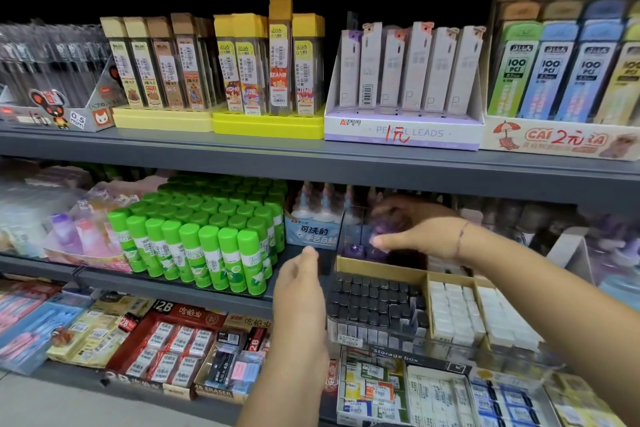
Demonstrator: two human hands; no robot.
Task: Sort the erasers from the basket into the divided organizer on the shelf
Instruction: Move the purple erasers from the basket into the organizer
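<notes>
Closest to me, my left hand (300,279) rises from the bottom edge, its back toward the camera, fingers loose and holding nothing. It hovers in front of the grey middle shelf (166,282), just left of a tan-divided tray (426,279). That tray holds black erasers (375,298) in its left compartment and white erasers (455,314) to the right.

My right hand (420,236) reaches in from the right, above the tray. Its fingertips pinch a small purple eraser (376,240) beside a clear organizer (348,224) on the middle shelf. More purple pieces lie inside, but that area is blurred and I cannot tell which compartment.

On the same shelf, left of the organizer, stand a blue box of glue bottles (311,232) and a dense block of green glue sticks (207,243).

The upper shelf (242,158), also grey metal, carries yellow trays (270,123) of lead cases and a lilac pencil leads box (403,133).

Below, red 2B eraser packs (173,343) lie flat, with a clear case labelled Storage box (396,357) beneath the tray. Pale floor (31,402) shows at the bottom left. Above the shelves the room is dark.
</notes>
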